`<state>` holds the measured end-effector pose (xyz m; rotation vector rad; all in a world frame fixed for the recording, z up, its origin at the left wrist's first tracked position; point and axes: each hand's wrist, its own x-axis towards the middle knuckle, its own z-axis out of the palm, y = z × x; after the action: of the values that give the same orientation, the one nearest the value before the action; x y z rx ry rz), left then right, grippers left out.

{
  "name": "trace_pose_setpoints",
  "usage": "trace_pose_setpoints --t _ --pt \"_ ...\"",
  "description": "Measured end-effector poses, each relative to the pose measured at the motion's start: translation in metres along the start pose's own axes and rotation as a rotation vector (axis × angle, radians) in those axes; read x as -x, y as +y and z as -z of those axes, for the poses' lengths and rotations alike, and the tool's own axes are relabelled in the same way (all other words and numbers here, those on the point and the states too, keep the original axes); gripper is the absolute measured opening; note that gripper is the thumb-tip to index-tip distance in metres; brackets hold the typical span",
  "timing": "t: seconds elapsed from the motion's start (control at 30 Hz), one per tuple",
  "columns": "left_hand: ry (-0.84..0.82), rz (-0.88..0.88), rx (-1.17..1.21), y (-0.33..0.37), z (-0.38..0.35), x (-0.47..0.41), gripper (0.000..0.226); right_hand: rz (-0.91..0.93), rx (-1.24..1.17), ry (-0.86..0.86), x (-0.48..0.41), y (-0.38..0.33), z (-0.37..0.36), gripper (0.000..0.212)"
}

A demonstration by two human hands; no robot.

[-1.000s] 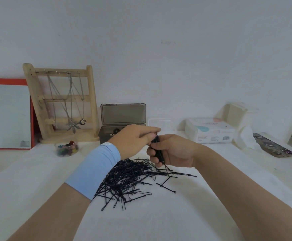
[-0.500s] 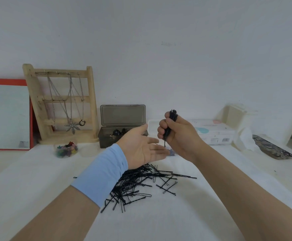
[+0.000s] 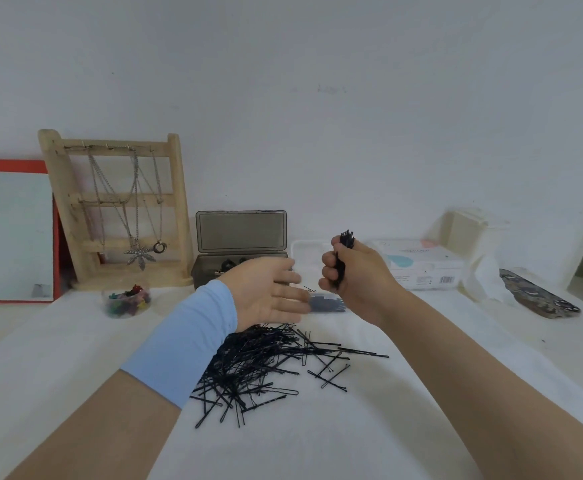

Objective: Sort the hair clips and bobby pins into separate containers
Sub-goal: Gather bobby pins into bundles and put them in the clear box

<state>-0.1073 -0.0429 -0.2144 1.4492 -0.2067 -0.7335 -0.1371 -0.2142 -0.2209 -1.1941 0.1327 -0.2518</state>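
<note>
A loose pile of black bobby pins (image 3: pixel 266 362) lies on the white table in front of me. My right hand (image 3: pixel 356 275) is shut on an upright bundle of bobby pins (image 3: pixel 345 249), held above the table. My left hand (image 3: pixel 266 289), flat and open, hovers just left of it, blurred. Between the hands a clear container (image 3: pixel 328 303) holds some dark pins. A small clear round tub of coloured hair clips (image 3: pixel 127 301) stands at the left. An open grey box (image 3: pixel 240 261) with dark clips inside sits behind my left hand.
A wooden jewellery stand (image 3: pixel 117 209) with necklaces and a red-framed mirror (image 3: pixel 9 233) stand at the back left. A white wipes pack (image 3: pixel 418 265), a white tissue holder (image 3: pixel 473 233) and a patterned phone case (image 3: pixel 539 296) lie at the back right.
My right hand lifted the bundle of bobby pins up from the pile. My left hand let go of the bundle and opened flat beside it.
</note>
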Motion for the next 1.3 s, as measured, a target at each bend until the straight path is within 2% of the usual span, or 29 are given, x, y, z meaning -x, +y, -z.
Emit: trace_pose_setpoints --t 0.03,0.1,0.2,0.3,0.37,0.43,0.53,0.63,0.73,0.87,0.97,1.07,1.13,1.2,1.27,1.3 --pt "0.094 -0.068 -0.105 0.001 0.0 -0.001 0.033 -0.064 -0.027 0.015 -0.001 -0.001 0.001 0.016" --pt "0.228 -0.188 -0.136 0.006 0.001 -0.004 0.018 -0.167 -0.075 0.02 -0.002 -0.002 0.004 0.018" --pt "0.303 -0.331 -0.132 0.015 0.001 -0.011 0.017 -0.221 -0.061 -0.041 -0.004 -0.005 0.01 0.021" --pt "0.331 -0.485 -0.523 0.012 -0.001 -0.026 0.024 -0.174 0.13 -0.116 -0.009 -0.008 0.016 0.019" --pt "0.268 -0.481 -0.865 0.006 -0.002 -0.042 0.033 -0.074 0.379 -0.14 -0.016 -0.013 0.02 0.018" --pt "0.209 -0.387 -1.1 0.0 -0.001 -0.056 0.042 0.033 0.82 -0.153 -0.026 -0.021 0.02 0.016" --pt "0.213 -0.37 -1.147 -0.008 0.004 -0.067 0.048 0.136 1.48 -0.27 -0.045 -0.027 0.018 0.018" --pt "0.309 -0.486 -1.117 -0.01 0.01 -0.072 0.047 0.074 1.776 -0.417 -0.054 -0.018 0.014 0.022" --pt "0.312 -0.55 -1.157 -0.013 0.014 -0.074 0.044 0.091 1.827 -0.478 -0.056 -0.008 0.013 0.028" --pt "0.201 -0.547 -1.322 -0.019 0.011 -0.072 0.04 0.117 1.771 -0.478 -0.055 -0.016 0.016 0.036" --pt "0.127 -0.499 -1.549 -0.021 0.007 -0.073 0.044 0.162 1.76 -0.484 -0.052 -0.02 0.021 0.032" --pt "0.063 -0.435 -1.755 -0.02 0.003 -0.074 0.046 0.167 1.81 -0.518 -0.045 -0.021 0.026 0.046" --pt "0.069 -0.434 -1.672 -0.017 0.002 -0.071 0.047 0.205 1.727 -0.445 -0.041 -0.023 0.029 0.054" --pt "0.132 -0.492 -1.519 -0.015 0.003 -0.066 0.045 0.289 1.612 -0.33 -0.036 -0.029 0.032 0.052" --pt "0.244 -0.627 -1.452 -0.014 0.005 -0.056 0.032 0.306 1.519 -0.28 -0.027 -0.036 0.032 0.044" --pt "0.291 -0.685 -1.431 -0.014 0.005 -0.052 0.023 0.282 1.514 -0.318 -0.02 -0.039 0.031 0.04"
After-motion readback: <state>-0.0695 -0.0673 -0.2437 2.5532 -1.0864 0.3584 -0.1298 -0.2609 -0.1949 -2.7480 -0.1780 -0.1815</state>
